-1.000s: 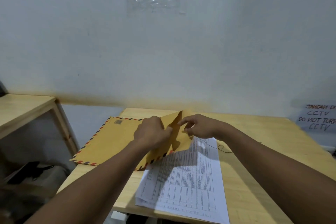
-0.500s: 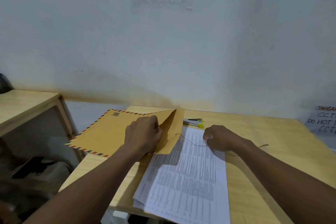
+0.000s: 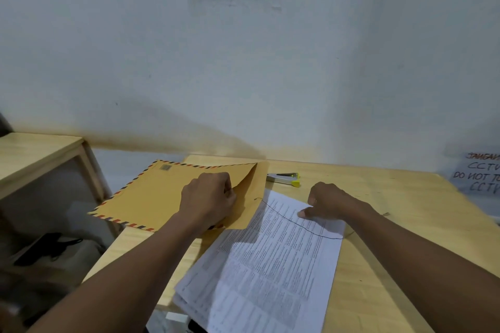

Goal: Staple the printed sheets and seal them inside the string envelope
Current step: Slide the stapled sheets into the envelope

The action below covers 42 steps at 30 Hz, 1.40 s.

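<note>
A brown string envelope (image 3: 159, 197) with a red-and-blue striped border lies at the table's far left, its flap (image 3: 255, 192) folded open to the right. My left hand (image 3: 208, 201) rests on it, fingers curled at the mouth's edge, pinching the paper there. A stack of printed sheets (image 3: 270, 265) lies at the table's front, partly tucked under the flap. A thin dark string (image 3: 284, 217) runs from the flap across the sheets and under my right forearm. My right hand (image 3: 327, 203) sits on the sheets' top edge, fingers curled, thumb tip on the paper. A silver and yellow stapler (image 3: 284, 179) lies behind the sheets.
The wooden table (image 3: 392, 224) stands against a white wall. A lower wooden shelf (image 3: 35, 154) is at the left, with dark items on the floor below it. A handwritten paper sign (image 3: 479, 176) leans at the far right.
The raised flap has dropped flat to the right. My right hand let go of the flap, drew the string out rightwards and came down on the sheets. The stapler has come into sight.
</note>
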Each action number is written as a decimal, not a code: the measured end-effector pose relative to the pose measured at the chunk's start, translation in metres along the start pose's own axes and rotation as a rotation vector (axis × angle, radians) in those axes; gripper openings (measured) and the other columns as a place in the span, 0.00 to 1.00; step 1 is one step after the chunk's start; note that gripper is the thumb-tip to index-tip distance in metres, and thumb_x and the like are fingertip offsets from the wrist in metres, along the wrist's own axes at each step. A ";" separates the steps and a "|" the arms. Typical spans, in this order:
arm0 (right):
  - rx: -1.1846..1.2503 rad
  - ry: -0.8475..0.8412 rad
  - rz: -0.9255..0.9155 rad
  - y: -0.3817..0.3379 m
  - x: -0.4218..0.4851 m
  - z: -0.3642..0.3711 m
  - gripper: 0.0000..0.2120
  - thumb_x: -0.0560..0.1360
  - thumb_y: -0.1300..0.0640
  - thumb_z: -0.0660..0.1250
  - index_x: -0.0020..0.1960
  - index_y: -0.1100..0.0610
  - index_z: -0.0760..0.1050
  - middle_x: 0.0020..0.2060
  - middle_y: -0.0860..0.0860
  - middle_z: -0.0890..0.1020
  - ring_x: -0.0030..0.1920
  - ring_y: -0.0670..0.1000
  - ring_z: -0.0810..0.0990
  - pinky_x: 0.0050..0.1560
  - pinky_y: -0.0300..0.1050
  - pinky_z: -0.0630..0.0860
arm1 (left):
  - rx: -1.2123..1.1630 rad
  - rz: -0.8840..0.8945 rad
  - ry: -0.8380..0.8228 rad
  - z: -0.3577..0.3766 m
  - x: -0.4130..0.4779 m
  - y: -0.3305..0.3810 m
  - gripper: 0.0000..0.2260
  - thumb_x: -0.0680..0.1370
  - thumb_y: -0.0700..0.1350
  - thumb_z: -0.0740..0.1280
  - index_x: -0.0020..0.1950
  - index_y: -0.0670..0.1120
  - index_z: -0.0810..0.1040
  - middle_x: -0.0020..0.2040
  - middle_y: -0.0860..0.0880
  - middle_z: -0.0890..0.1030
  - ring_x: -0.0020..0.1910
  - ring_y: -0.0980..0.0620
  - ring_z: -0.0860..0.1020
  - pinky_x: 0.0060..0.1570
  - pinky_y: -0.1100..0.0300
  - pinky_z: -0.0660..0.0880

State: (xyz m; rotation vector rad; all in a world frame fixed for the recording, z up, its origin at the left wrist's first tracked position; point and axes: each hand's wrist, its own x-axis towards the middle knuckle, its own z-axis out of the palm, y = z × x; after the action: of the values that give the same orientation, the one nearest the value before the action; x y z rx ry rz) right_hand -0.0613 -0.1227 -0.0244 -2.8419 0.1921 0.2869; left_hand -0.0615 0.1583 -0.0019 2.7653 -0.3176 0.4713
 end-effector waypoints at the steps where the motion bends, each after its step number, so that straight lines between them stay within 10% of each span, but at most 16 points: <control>1: 0.038 -0.015 0.013 0.001 -0.001 -0.001 0.21 0.69 0.39 0.75 0.44 0.54 0.73 0.41 0.51 0.77 0.41 0.52 0.76 0.40 0.45 0.73 | -0.003 -0.001 -0.006 0.001 0.000 0.000 0.05 0.79 0.51 0.66 0.50 0.52 0.80 0.45 0.53 0.83 0.44 0.51 0.79 0.43 0.55 0.79; 4: 0.062 -0.047 0.032 0.004 -0.004 -0.003 0.23 0.68 0.39 0.75 0.34 0.53 0.66 0.31 0.49 0.70 0.32 0.51 0.69 0.34 0.43 0.65 | -0.013 -0.002 -0.029 0.002 0.000 -0.001 0.05 0.79 0.51 0.66 0.50 0.53 0.80 0.45 0.53 0.82 0.43 0.52 0.78 0.42 0.55 0.80; 8: 0.028 -0.079 0.055 0.009 -0.006 -0.008 0.24 0.67 0.41 0.77 0.51 0.58 0.77 0.42 0.51 0.80 0.43 0.54 0.80 0.47 0.47 0.79 | -0.004 0.002 -0.020 0.001 0.001 -0.001 0.05 0.79 0.50 0.66 0.50 0.52 0.80 0.45 0.53 0.82 0.42 0.53 0.78 0.36 0.60 0.70; 12: 0.045 -0.102 0.052 0.012 -0.018 -0.015 0.22 0.72 0.47 0.74 0.31 0.55 0.65 0.27 0.48 0.66 0.28 0.50 0.65 0.31 0.42 0.61 | -0.014 0.000 -0.036 0.002 0.003 0.001 0.05 0.79 0.51 0.66 0.50 0.52 0.80 0.45 0.53 0.83 0.43 0.52 0.78 0.38 0.59 0.75; 18: 0.038 -0.121 0.048 0.016 -0.036 -0.034 0.08 0.74 0.54 0.66 0.40 0.57 0.72 0.39 0.51 0.77 0.38 0.52 0.74 0.38 0.44 0.68 | 0.002 -0.008 -0.033 0.004 0.004 0.002 0.05 0.78 0.51 0.66 0.49 0.53 0.80 0.45 0.53 0.82 0.43 0.52 0.78 0.39 0.57 0.76; 26: 0.344 0.155 0.096 0.058 -0.062 -0.082 0.18 0.74 0.64 0.65 0.64 0.57 0.72 0.56 0.57 0.80 0.53 0.58 0.79 0.53 0.52 0.77 | 0.045 0.009 -0.008 0.004 0.004 0.013 0.12 0.82 0.48 0.62 0.65 0.55 0.76 0.57 0.53 0.84 0.52 0.47 0.80 0.44 0.55 0.76; 33: 0.600 0.431 0.094 0.086 -0.101 -0.142 0.15 0.74 0.74 0.60 0.56 0.63 0.77 0.45 0.61 0.81 0.40 0.58 0.79 0.41 0.48 0.77 | 0.039 0.069 -0.008 -0.001 0.003 0.021 0.13 0.83 0.46 0.62 0.65 0.57 0.80 0.60 0.53 0.83 0.54 0.48 0.80 0.46 0.55 0.77; 38: 0.916 0.642 0.145 0.097 -0.110 -0.170 0.17 0.75 0.75 0.59 0.59 0.62 0.76 0.56 0.62 0.80 0.52 0.62 0.79 0.59 0.52 0.75 | -0.064 0.054 -0.019 -0.003 0.001 0.018 0.12 0.80 0.47 0.66 0.61 0.55 0.84 0.57 0.54 0.84 0.54 0.50 0.80 0.50 0.52 0.81; 42: 0.914 0.538 0.188 0.092 -0.116 -0.174 0.17 0.76 0.73 0.60 0.62 0.62 0.76 0.56 0.61 0.79 0.48 0.60 0.79 0.52 0.49 0.76 | -0.131 0.081 -0.052 -0.005 0.000 0.018 0.14 0.79 0.46 0.66 0.63 0.52 0.84 0.60 0.53 0.84 0.56 0.52 0.81 0.55 0.53 0.80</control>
State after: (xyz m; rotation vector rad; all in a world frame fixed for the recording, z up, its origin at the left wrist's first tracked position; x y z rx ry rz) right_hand -0.1574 -0.2479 0.1402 -1.9245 0.5364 -0.4386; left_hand -0.0674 0.1438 0.0078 2.6482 -0.4579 0.3838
